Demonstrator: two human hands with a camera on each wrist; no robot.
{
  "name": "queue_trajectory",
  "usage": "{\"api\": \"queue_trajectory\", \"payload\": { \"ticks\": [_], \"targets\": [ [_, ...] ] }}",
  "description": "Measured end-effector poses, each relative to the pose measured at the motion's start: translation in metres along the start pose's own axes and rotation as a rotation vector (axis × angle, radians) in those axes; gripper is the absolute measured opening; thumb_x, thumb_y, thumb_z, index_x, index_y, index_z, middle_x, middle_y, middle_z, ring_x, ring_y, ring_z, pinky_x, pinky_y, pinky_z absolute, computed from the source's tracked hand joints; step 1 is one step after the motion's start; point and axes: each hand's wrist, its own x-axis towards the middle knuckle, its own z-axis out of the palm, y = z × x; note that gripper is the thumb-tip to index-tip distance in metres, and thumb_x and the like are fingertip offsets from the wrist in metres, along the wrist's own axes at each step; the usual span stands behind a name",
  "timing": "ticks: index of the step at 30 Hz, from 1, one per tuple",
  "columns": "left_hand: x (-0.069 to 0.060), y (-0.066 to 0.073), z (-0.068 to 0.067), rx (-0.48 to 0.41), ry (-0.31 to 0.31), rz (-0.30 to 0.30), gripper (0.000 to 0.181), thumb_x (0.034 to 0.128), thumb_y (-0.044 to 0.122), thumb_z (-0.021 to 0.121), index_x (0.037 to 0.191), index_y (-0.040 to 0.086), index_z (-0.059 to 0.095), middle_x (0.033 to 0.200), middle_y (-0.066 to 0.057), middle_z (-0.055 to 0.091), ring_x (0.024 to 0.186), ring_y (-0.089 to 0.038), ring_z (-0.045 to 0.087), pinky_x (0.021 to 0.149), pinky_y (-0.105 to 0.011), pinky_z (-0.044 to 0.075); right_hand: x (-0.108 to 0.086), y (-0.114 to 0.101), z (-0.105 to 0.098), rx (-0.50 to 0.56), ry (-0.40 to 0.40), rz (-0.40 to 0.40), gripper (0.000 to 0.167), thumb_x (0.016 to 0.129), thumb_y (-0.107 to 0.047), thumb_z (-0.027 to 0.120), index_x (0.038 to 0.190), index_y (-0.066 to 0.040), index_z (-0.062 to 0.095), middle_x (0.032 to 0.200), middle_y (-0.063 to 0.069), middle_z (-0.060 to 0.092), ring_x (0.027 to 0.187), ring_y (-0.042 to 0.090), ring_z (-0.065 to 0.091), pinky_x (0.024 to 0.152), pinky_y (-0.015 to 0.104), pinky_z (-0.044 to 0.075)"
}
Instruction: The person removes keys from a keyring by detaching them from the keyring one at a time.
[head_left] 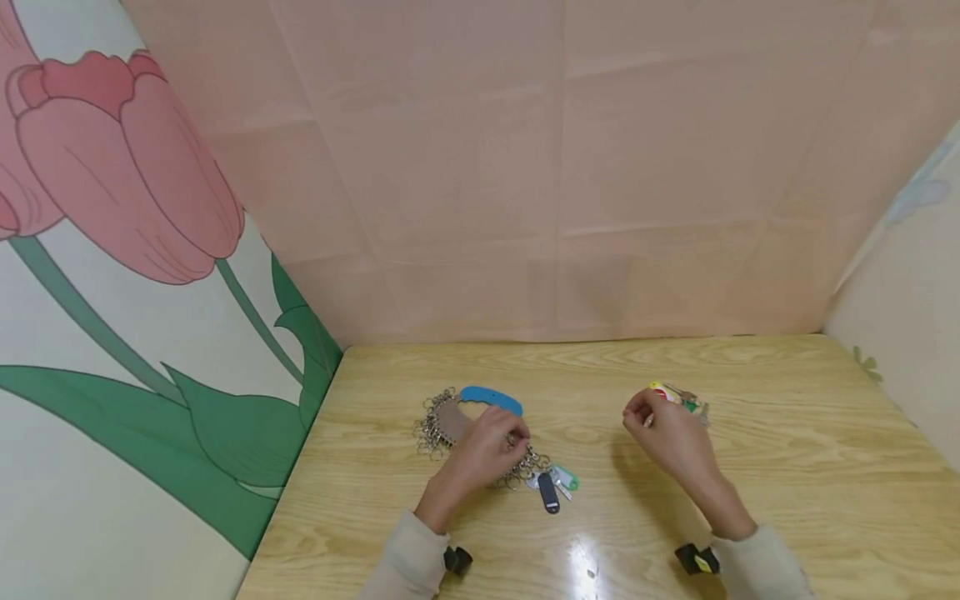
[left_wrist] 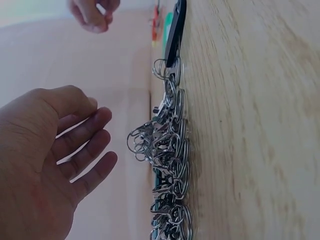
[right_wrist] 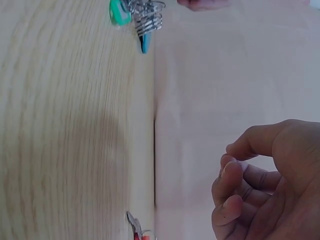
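One key holder (head_left: 452, 422): on the table (head_left: 345, 500), just below the left hand (head_left: 486, 446), the nearer one; long axis slants from far left to near right.
Left hand: fingers loosely bent, grasping nothing.
Black tag (head_left: 549, 493): at the near right end, loose end toward the near side.
Right hand (head_left: 675, 437): raised, empty, well apart.

We wear plain, pale beige long sleeves (head_left: 408, 557), our left hand (head_left: 486, 446) and right hand (head_left: 672, 433) bare. Small black blocks (head_left: 458, 562) show near the cuffs (head_left: 426, 532), the right block (head_left: 687, 557) marked with yellow.
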Motion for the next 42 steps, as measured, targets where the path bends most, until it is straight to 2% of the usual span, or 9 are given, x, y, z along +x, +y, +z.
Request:
{"api": "queue_trajectory", "payload": {
  "ticks": [4,11,17,22,30,42],
  "targets": [
    [-0.001,0.002,0.002,0.013,-0.013,0.001,0.006,0.0996,0.016,0.072,0.104,0.017,0.076,0.103,0.007,0.075,0.098,-0.005,0.06,0.084,-0.013,0.051,-0.003,-0.005,0.003,0.018,-0.003,-0.01,0.006,0.097,-0.015,0.068,0.098,-0.01,0.07,0.082,-0.001,0.069,0.055,0.005,0.045,0.048,0.025,0.035],
    [0.0,0.006,0.003,-0.014,-0.021,0.004,0.007,0.1003,0.013,0.072,0.106,0.013,0.077,0.104,0.005,0.075,0.1,-0.009,0.062,0.086,-0.015,0.053,-0.004,-0.017,0.01,0.03,-0.033,-0.018,0.003,0.095,-0.015,0.07,0.096,-0.012,0.071,0.08,-0.003,0.068,0.056,0.006,0.045,0.049,0.025,0.035],
    [0.001,0.007,0.005,-0.007,-0.033,0.003,0.008,0.1002,0.012,0.07,0.106,0.014,0.076,0.104,0.006,0.074,0.098,-0.008,0.062,0.084,-0.015,0.052,-0.005,-0.03,0.017,0.032,-0.046,-0.023,0.004,0.095,-0.014,0.07,0.096,-0.011,0.071,0.079,-0.003,0.068,0.057,0.008,0.047,0.049,0.025,0.035],
    [0.002,0.01,0.007,-0.005,-0.06,-0.006,0.01,0.0994,0.013,0.071,0.108,0.014,0.077,0.109,0.005,0.075,0.101,-0.008,0.061,0.087,-0.016,0.053,-0.007,-0.038,0.023,0.033,-0.048,-0.037,0.006,0.095,-0.016,0.071,0.094,-0.009,0.07,0.078,-0.003,0.068,0.056,0.008,0.047,0.047,0.024,0.034],
    [0.005,0.012,0.012,0.018,-0.122,-0.029,0.013,0.1009,0.017,0.07,0.112,0.016,0.077,0.114,0.005,0.073,0.106,-0.007,0.061,0.091,-0.017,0.053,-0.008,-0.045,0.034,0.037,-0.1,-0.038,0.004,0.093,-0.013,0.073,0.094,-0.012,0.069,0.077,-0.005,0.066,0.059,0.008,0.049,0.05,0.023,0.037],
    [0.006,0.01,0.017,0.094,-0.152,0.03,0.013,0.0969,0.014,0.073,0.109,0.015,0.077,0.112,0.005,0.073,0.109,-0.01,0.062,0.095,-0.02,0.053,-0.013,-0.052,0.053,0.044,-0.219,-0.028,0.007,0.093,-0.012,0.074,0.092,-0.015,0.069,0.076,-0.007,0.065,0.061,0.009,0.051,0.053,0.023,0.039]
  ]
}}
